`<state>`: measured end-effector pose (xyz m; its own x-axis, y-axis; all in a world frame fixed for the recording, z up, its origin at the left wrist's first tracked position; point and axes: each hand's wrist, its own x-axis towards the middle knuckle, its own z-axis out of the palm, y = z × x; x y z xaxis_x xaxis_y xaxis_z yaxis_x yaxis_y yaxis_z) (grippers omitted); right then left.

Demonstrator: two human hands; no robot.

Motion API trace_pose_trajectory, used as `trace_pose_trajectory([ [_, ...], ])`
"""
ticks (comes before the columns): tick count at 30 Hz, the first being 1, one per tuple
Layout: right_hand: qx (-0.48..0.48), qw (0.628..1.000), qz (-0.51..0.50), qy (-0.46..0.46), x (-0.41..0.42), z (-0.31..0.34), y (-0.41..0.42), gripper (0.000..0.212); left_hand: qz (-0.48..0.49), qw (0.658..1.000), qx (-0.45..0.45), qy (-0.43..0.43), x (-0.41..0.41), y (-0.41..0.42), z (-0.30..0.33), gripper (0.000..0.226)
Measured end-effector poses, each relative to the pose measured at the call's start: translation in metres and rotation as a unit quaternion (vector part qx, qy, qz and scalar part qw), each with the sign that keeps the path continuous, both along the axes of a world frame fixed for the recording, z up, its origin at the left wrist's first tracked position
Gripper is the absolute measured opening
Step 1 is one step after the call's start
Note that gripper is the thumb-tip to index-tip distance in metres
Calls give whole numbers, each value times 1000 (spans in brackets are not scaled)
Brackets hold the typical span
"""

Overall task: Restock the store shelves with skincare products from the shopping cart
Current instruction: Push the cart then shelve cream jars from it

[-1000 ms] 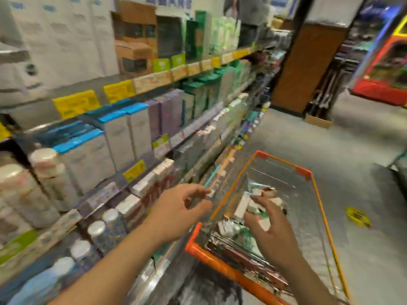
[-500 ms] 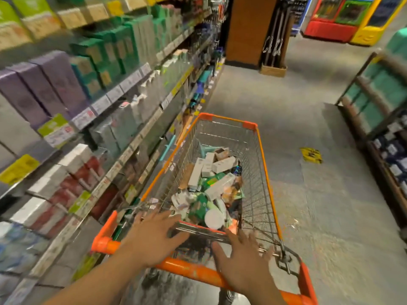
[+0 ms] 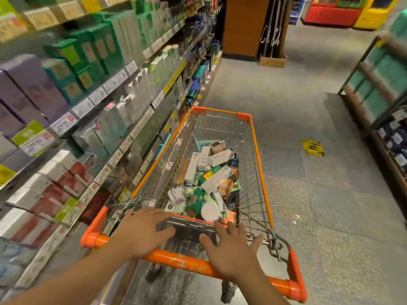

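An orange-rimmed wire shopping cart [image 3: 257, 155] stands in the aisle just ahead of me, parallel to the shelves. Inside lies a heap of skincare products [image 3: 207, 179]: white boxes, green boxes, tubes and a round white lid. My left hand [image 3: 141, 232] lies flat over the orange handle bar [image 3: 182, 261], fingers spread towards the basket. My right hand [image 3: 231, 249] hovers over the same bar with fingers apart. Neither hand holds a product. The store shelves [image 3: 114, 82] run along the left, packed with purple, green, white and red boxes behind price labels.
A second shelving unit [image 3: 374, 89] with teal packs stands at the right. A yellow floor sticker [image 3: 312, 147] lies on the grey floor beyond the cart. A brown pillar [image 3: 242, 25] and a cardboard box [image 3: 272, 61] close the aisle's far end.
One second ago both hands were inside the cart among the products. They have pulled back to the handle bar, and my view has swung from the shelves to along the aisle.
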<state>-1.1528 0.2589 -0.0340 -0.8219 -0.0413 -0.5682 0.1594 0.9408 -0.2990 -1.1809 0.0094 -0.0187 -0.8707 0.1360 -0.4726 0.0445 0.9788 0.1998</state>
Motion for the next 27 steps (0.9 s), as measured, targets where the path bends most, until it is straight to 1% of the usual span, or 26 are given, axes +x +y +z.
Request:
trace_pose_trajectory([
  [4, 2, 1000, 9, 10, -21, 0, 5, 84, -5, 1000, 5, 11, -22, 6, 2, 69],
  [8, 6, 1000, 8, 20, -46, -1, 9, 82, -9, 1000, 9, 18, -49, 6, -4, 83],
  [10, 10, 1000, 8, 24, -60, 0, 11, 82, -8, 1000, 11, 27, -64, 7, -6, 86],
  [15, 17, 1000, 5, 26, -98, 0, 13, 83, -7, 1000, 9, 15, -105, 10, -8, 77],
  [19, 20, 999, -3, 25, -130, 0, 13, 83, -19, 1000, 11, 8, -139, 9, -5, 78],
  [27, 35, 999, -21, 19, -179, 10, 11, 79, -39, 999, 8, 4, -190, 15, 4, 69],
])
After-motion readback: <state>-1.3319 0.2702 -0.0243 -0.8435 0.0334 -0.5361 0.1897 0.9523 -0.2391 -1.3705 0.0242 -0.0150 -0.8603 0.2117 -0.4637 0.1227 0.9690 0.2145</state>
